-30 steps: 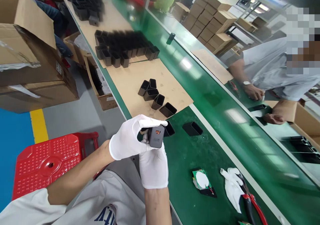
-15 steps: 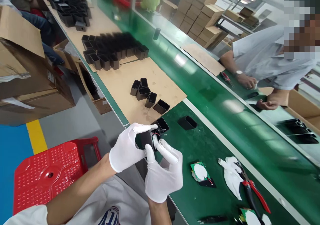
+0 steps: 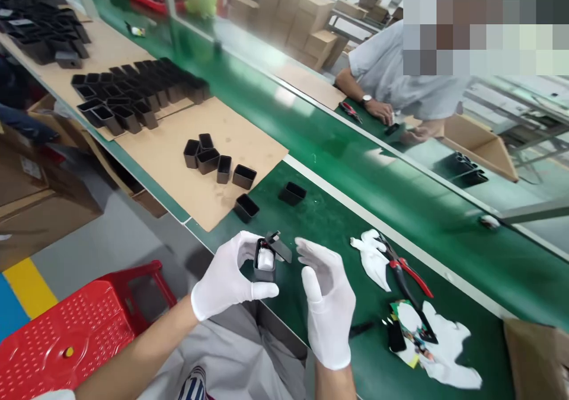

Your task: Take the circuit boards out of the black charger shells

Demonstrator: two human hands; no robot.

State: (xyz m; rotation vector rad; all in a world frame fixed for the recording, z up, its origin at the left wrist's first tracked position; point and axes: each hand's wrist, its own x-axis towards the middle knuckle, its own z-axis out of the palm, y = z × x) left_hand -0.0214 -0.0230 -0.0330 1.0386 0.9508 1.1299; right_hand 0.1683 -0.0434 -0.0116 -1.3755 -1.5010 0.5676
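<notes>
My left hand (image 3: pixel 231 278), in a white glove, grips a small black rectangular case (image 3: pixel 265 274) by its sides, open end up. Inside it sits a white pouch-like part (image 3: pixel 265 259). A black flat cover (image 3: pixel 279 247) leans out at a tilt over the case's far edge, with a bit of red wire beside it. To the right, my gloved right hand (image 3: pixel 328 302) is apart from the case, its fingers stretched and holding nothing.
Beyond my hands stand two empty black cases (image 3: pixel 246 208) on the green bench; more fill the cardboard sheet (image 3: pixel 262 142). At right lie red-handled pliers (image 3: pixel 413 275), white gloves (image 3: pixel 373 261) and a green circuit board (image 3: pixel 406 314). A co-worker (image 3: pixel 377 109) sits across. A red stool (image 3: pixel 84 329) stands left.
My right hand has let go of the case and moved right, opening. The case is now upright in my left hand, with the white part showing. My view has shifted toward the right.
</notes>
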